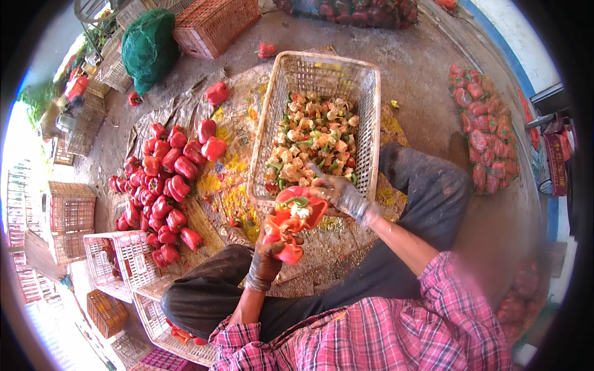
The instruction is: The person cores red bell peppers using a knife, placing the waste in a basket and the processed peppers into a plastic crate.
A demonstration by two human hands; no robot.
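A red bell pepper (289,242), broken open, is in my left hand (265,263), whose gloved fingers wrap round its lower part. The pale seed core and a green stem (301,201) show on the upper part. My right hand (342,193), also gloved, closes on the upper right edge of this pepper; a greyish tip, finger or tool, sticks out beyond it. Both hands are over the near end of a pale plastic crate (376,117). Inside the crate lie many cut pepper cores (315,139) with seeds and green stems.
A heap of whole red peppers (162,179) lies on sheeting at the left. White crates (127,263) stand near my left knee. Net sacks of peppers (486,130) are at the right and far side. A green net bundle (148,46) and a reddish crate (216,25) stand far left.
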